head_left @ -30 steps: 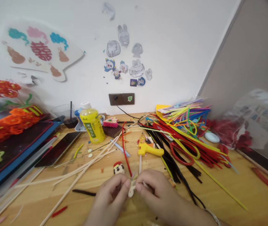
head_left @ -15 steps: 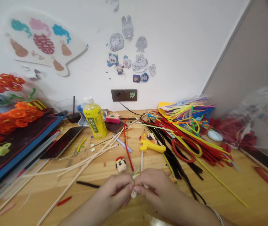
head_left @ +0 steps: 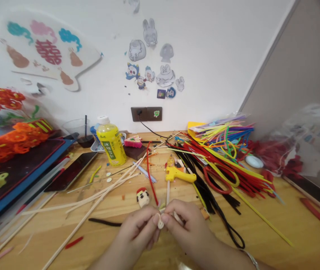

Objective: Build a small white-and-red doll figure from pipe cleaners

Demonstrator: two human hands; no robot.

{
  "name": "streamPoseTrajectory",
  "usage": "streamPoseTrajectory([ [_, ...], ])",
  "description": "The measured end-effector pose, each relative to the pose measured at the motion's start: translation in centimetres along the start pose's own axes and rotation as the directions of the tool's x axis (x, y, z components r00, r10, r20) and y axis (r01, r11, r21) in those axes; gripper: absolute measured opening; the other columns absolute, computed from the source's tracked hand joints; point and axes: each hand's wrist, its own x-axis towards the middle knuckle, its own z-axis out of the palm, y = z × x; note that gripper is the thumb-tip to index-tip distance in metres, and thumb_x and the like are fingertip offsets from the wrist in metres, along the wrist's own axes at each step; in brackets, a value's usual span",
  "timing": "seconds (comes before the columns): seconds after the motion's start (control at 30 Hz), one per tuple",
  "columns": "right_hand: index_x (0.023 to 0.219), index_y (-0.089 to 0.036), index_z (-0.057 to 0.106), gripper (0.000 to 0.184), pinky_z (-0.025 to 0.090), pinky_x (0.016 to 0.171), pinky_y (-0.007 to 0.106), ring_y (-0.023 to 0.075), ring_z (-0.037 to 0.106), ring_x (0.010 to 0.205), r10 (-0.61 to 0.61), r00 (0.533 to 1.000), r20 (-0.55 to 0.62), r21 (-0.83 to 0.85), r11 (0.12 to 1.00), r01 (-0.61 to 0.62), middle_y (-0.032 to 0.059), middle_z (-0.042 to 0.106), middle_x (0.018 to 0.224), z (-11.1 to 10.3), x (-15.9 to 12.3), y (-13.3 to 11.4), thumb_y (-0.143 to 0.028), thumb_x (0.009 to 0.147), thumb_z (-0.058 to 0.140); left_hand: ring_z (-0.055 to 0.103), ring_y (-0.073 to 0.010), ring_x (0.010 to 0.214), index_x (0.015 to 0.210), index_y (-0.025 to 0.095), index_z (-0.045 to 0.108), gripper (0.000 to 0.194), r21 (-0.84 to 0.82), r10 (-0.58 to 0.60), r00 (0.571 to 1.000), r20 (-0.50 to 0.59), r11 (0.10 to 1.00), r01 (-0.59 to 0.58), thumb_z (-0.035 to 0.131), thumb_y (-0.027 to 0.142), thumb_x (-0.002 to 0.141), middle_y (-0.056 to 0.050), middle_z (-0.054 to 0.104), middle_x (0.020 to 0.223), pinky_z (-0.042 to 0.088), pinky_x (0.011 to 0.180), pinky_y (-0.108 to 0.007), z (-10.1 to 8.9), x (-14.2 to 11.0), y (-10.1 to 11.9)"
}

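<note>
Low in the middle of the view, my left hand [head_left: 141, 227] and my right hand [head_left: 186, 223] meet fingertip to fingertip. Between their pinched thumbs and fingers is a small cream pipe cleaner [head_left: 160, 224], bent into a tight loop. Part of it is hidden by the fingers. Just beyond my left hand lies a small doll's head [head_left: 142, 197] with a red top and black details. A yellow hot glue gun [head_left: 179, 174] lies beyond my right hand, its white glue stick [head_left: 168, 193] pointing toward me.
Long cream pipe cleaners [head_left: 92, 204] cross the left of the wooden table. A yellow bottle [head_left: 111, 144], a tablet-like dark slab [head_left: 71, 171] and orange flowers [head_left: 14, 140] stand left. Bundled coloured pipe cleaners [head_left: 227, 161] and red-handled scissors [head_left: 217, 182] lie right.
My hands have shifted slightly, and more of the cream loop shows between the fingertips, raised a little. The whole view has moved slightly; the table things lie as before.
</note>
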Motion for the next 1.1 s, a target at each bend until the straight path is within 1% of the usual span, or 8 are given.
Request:
streamPoseTrajectory([
  [0.17, 0.064, -0.017, 0.056, 0.025, 0.031, 0.053, 0.021, 0.0102, 0.045, 0.056, -0.078, 0.997, 0.014, -0.042, 0.996, 0.078, -0.0029, 0.047, 0.057, -0.2, 0.1, 0.1, -0.03, 0.084, 0.048, 0.041, -0.0108, 0.051, 0.059, 0.019, 0.045, 0.041, 0.006, 0.015, 1.0, 0.023, 1.0, -0.016, 0.039, 0.049, 0.086, 0.004, 0.043, 0.053, 0.034, 0.052, -0.021, -0.1, -0.1, 0.1],
  [0.3, 0.065, -0.017, 0.059, 0.024, 0.031, 0.05, 0.02, 0.0098, 0.043, 0.053, -0.06, 0.998, 0.01, 0.0, 0.998, 0.06, -0.0031, 0.047, 0.056, -0.6, 0.4, -0.3, -0.03, 0.083, 0.049, 0.039, -0.0092, 0.048, 0.064, 0.019, 0.049, 0.037, -0.055, 0.024, 0.999, 0.04, 0.998, -0.021, 0.044, 0.05, 0.084, 0.005, 0.043, 0.055, 0.032, 0.047, -0.019, -0.1, -0.2, -0.3],
  [0.4, 0.067, -0.016, 0.06, 0.025, 0.032, 0.051, 0.02, 0.0102, 0.045, 0.054, -0.082, 0.996, 0.047, 0.018, 0.997, 0.081, -0.0023, 0.05, 0.057, -0.9, 0.5, -0.5, -0.031, 0.083, 0.049, 0.04, -0.0091, 0.047, 0.067, 0.018, 0.05, 0.036, -0.077, 0.021, 0.999, 0.048, 0.997, -0.018, 0.046, 0.051, 0.083, 0.005, 0.044, 0.055, 0.033, 0.046, -0.019, -0.3, -0.2, -0.3],
  [0.53, 0.067, -0.016, 0.058, 0.028, 0.034, 0.056, 0.021, 0.0111, 0.048, 0.059, -0.176, 0.975, 0.137, -0.055, 0.981, 0.185, -0.001, 0.053, 0.061, -1.1, 0.5, -0.5, -0.029, 0.087, 0.044, 0.042, -0.0099, 0.047, 0.059, 0.018, 0.049, 0.041, 0.035, 0.057, 0.997, 0.049, 0.998, -0.059, 0.041, 0.049, 0.085, 0.004, 0.045, 0.051, 0.034, 0.048, -0.019, -0.6, -0.1, 0.1],
  [0.6, 0.066, -0.016, 0.057, 0.028, 0.033, 0.056, 0.021, 0.0109, 0.048, 0.058, -0.177, 0.973, 0.146, -0.068, 0.98, 0.188, -0.0014, 0.052, 0.06, -1.0, 0.4, -0.4, -0.029, 0.088, 0.044, 0.042, -0.01, 0.046, 0.056, 0.019, 0.047, 0.043, 0.09, 0.08, 0.996, 0.043, 0.992, -0.084, 0.038, 0.047, 0.087, 0.004, 0.045, 0.048, 0.034, 0.048, -0.019, -0.7, -0.1, 0.1],
  [0.77, 0.067, -0.017, 0.057, 0.026, 0.033, 0.054, 0.019, 0.0097, 0.048, 0.057, -0.15, 0.987, 0.058, 0.005, 0.989, 0.15, -0.0031, 0.05, 0.058, -0.6, 0.0, -0.3, -0.029, 0.087, 0.047, 0.049, -0.0117, 0.052, 0.056, 0.019, 0.048, 0.042, 0.192, 0.136, 0.991, 0.017, 0.972, -0.137, 0.035, 0.041, 0.089, 0.001, 0.049, 0.052, 0.038, 0.054, -0.02, -0.5, -0.2, 0.0],
  [0.9, 0.065, -0.017, 0.057, 0.026, 0.033, 0.053, 0.019, 0.0093, 0.046, 0.055, -0.138, 0.99, -0.015, 0.036, 0.99, 0.138, -0.0035, 0.048, 0.057, -0.3, -0.4, -0.4, -0.029, 0.087, 0.047, 0.05, -0.0114, 0.052, 0.058, 0.018, 0.051, 0.041, 0.202, 0.177, 0.984, 0.004, 0.964, -0.174, 0.034, 0.038, 0.09, 0.002, 0.05, 0.053, 0.039, 0.054, -0.019, -0.4, -0.3, -0.1],
  [1.1, 0.064, -0.017, 0.055, 0.028, 0.033, 0.053, 0.021, 0.0105, 0.046, 0.056, -0.075, 0.995, -0.063, 0.076, 0.994, 0.08, -0.0025, 0.048, 0.058, 0.4, -0.6, -0.2, -0.031, 0.086, 0.046, 0.05, -0.0108, 0.052, 0.058, 0.018, 0.05, 0.04, 0.207, 0.213, 0.977, -0.012, 0.956, -0.206, 0.035, 0.036, 0.091, 0.002, 0.05, 0.053, 0.039, 0.054, -0.018, -0.3, -0.2, -0.1],
])
